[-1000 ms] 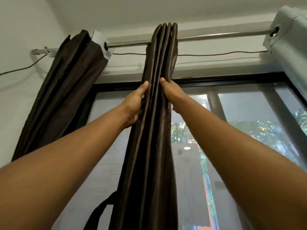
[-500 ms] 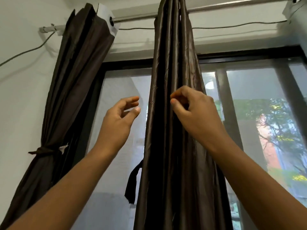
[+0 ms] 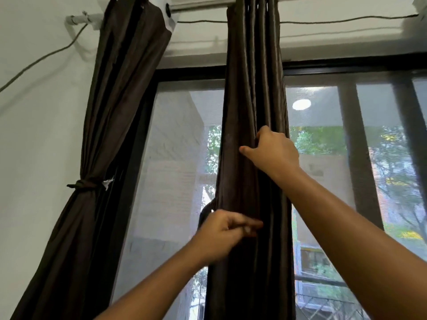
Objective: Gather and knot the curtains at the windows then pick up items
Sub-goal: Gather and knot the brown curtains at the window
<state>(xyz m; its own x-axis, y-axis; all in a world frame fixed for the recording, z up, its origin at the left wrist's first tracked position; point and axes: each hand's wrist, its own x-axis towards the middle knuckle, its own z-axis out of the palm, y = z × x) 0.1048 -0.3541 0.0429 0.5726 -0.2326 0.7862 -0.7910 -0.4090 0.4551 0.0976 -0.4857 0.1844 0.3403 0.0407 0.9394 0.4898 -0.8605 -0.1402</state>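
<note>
At left wall (image 3: 34,135), tied curtain (image 3: 111,112); at centre, gathered curtain (image 3: 245,88) hanging from rod (image 3: 201,6) across window (image 3: 379,135), right hand (image 3: 275,153) gripping its folds with curled fingers, left hand (image 3: 221,234) lower at its left edge, blurred, grip not discernible; uncovered glass showing on either side.

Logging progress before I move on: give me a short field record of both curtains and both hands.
left curtain: gathered, tied at mid-height with a band
middle curtain: hangs bunched from the rod, not tied
right hand: fingers curled into the middle curtain's folds
left hand: lower, at that curtain's left edge; blurred, grip unclear
dark strap: dangles beside left hand
</note>
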